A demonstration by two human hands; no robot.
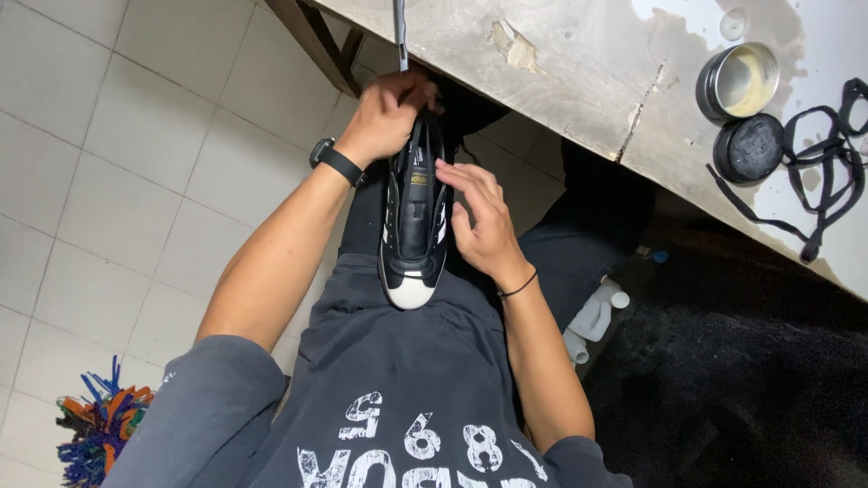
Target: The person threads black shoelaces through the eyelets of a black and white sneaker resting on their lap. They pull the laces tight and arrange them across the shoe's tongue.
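Note:
A black sneaker [414, 226] with white side stripes and a white toe cap rests on my lap, toe toward me, laces removed. My left hand [387, 113], with a black watch on the wrist, grips the shoe's heel end near the table edge. My right hand [479, 217], with a thin black band on the wrist, lies along the shoe's right side, fingers on its tongue and upper.
A worn grey table [579, 81] runs across the top right. On it sit an open tin of pale polish [740, 79], its black lid [750, 148] and a loose black lace [818, 172]. A white bottle [597, 316] lies below by a dark rug. A colourful brush [99, 434] lies on the tiled floor.

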